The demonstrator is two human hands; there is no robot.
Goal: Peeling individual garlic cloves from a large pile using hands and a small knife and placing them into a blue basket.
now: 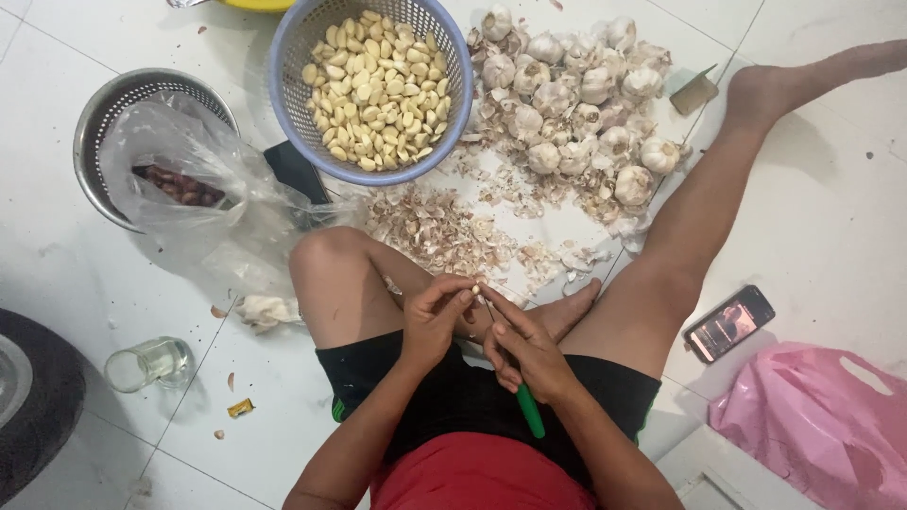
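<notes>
I sit on a white tiled floor with my legs spread. My left hand pinches a small garlic clove at its fingertips. My right hand grips a green-handled knife, its blade tip against the clove. Both hands meet above my folded left leg. A blue plastic basket of peeled cloves stands ahead. Beside it lies a heap of whole garlic bulbs. Papery garlic skins are strewn between the basket and my legs.
A metal colander holding a clear plastic bag with reddish bulbs sits at the left. A glass lies on its side near my left. A phone and a pink plastic bag lie at the right. A dark phone rests under the basket edge.
</notes>
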